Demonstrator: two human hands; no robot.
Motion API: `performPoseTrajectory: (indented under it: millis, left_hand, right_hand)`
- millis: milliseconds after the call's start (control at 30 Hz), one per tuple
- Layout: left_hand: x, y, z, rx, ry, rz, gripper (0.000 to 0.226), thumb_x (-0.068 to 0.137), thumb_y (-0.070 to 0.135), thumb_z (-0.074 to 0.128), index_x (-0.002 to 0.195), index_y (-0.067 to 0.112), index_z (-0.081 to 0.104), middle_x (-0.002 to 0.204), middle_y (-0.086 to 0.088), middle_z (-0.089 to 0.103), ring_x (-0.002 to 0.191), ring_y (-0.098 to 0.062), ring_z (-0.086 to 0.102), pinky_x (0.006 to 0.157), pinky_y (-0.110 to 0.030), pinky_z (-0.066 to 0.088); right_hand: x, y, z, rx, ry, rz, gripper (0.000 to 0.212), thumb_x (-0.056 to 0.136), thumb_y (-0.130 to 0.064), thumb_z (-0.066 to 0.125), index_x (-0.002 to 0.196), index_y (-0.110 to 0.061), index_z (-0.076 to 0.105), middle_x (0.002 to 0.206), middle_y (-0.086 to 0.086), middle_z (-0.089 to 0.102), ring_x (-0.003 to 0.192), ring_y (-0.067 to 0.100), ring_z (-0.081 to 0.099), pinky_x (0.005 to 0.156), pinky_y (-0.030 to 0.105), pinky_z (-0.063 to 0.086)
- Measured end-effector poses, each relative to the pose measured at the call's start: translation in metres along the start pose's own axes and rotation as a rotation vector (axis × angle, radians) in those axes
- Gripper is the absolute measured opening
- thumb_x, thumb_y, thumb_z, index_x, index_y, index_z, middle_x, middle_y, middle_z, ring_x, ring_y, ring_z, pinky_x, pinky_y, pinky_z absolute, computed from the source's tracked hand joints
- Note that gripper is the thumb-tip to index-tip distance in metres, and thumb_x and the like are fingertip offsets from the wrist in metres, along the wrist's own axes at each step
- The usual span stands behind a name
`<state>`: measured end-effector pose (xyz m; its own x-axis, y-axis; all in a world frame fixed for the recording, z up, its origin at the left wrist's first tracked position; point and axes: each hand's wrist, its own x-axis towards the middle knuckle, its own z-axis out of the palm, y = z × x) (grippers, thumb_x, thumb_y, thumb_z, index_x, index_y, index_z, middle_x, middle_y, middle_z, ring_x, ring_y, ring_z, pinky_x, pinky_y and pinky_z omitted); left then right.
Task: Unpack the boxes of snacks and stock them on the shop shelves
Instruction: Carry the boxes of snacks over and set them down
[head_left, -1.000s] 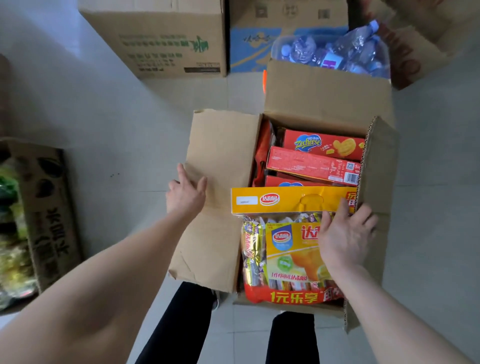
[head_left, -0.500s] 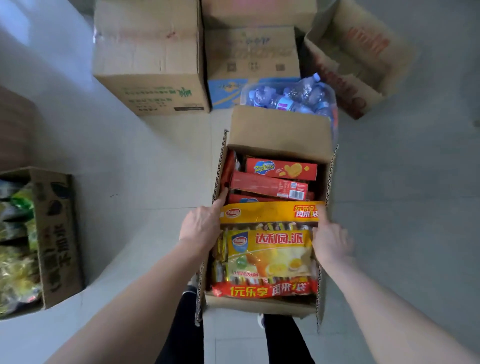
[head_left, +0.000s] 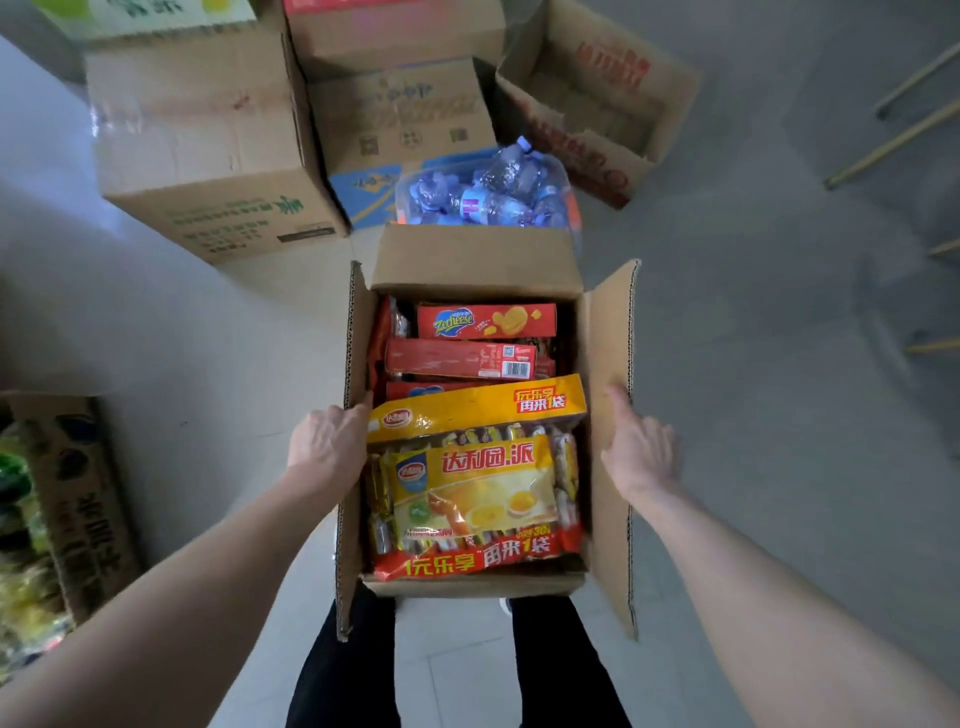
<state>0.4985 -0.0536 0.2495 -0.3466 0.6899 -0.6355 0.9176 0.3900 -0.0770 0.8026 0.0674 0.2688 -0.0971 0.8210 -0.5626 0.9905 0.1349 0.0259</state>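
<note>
The left hand (head_left: 327, 447) grips the left flap of the open snack carton (head_left: 605, 457), fingers tucked inside beside the yellow pie multipack (head_left: 475, 467). The right hand (head_left: 641, 452) lies flat and spread against the right flap, holding nothing. At 12 o'clock of the multipack, still inside the carton, lie red Zecheese cracker boxes (head_left: 485, 321). Beyond, at 12 o'clock, sits a wrapped pack of water bottles (head_left: 485, 195).
</note>
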Motion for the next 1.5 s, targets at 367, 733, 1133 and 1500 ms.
performPoseTrajectory:
  millis: [367, 733, 1133, 1500]
  left_hand:
    - [-0.086, 0.073, -0.135, 0.305, 0.128, 0.376, 0.053, 0.091, 0.014, 0.052, 0.141, 0.02, 0.036, 0.108, -0.009, 0.062, 0.102, -0.031, 0.062, 0.072, -0.037, 0.052]
    - [-0.212, 0.348, -0.187, 0.673, 0.297, 0.803, 0.053, 0.092, 0.013, 0.048, 0.142, 0.021, 0.034, 0.117, -0.015, 0.061, 0.108, -0.036, 0.061, 0.074, -0.037, 0.05]
    - [-0.374, 0.66, -0.106, 0.767, 0.318, 1.235, 0.045, 0.095, 0.024, 0.05, 0.139, 0.022, 0.039, 0.112, -0.015, 0.062, 0.105, -0.035, 0.062, 0.078, -0.038, 0.051]
    - [-0.505, 0.944, 0.005, 0.941, 0.274, 1.59, 0.04, 0.094, 0.016, 0.048, 0.133, 0.013, 0.043, 0.109, -0.014, 0.065, 0.103, -0.033, 0.063, 0.073, -0.035, 0.046]
  right_hand:
    - [-0.177, 0.101, -0.057, 0.23, 0.149, 0.356, 0.078, 0.093, -0.022, 0.064, 0.154, -0.034, 0.018, 0.1, 0.009, 0.068, 0.09, 0.025, 0.061, 0.08, 0.033, 0.048]
    - [-0.342, 0.297, -0.037, 0.47, 0.251, 0.777, 0.06, 0.094, -0.011, 0.053, 0.148, -0.026, 0.032, 0.097, 0.014, 0.065, 0.095, 0.035, 0.063, 0.074, 0.035, 0.046]
    - [-0.497, 0.527, 0.02, 0.533, 0.248, 1.218, 0.066, 0.09, -0.006, 0.053, 0.148, -0.031, 0.031, 0.104, 0.015, 0.069, 0.098, 0.036, 0.066, 0.077, 0.036, 0.052]
    - [-0.592, 0.742, 0.093, 0.608, 0.249, 1.578, 0.058, 0.093, -0.008, 0.052, 0.143, -0.033, 0.036, 0.1, 0.016, 0.066, 0.092, 0.036, 0.063, 0.065, 0.035, 0.046]
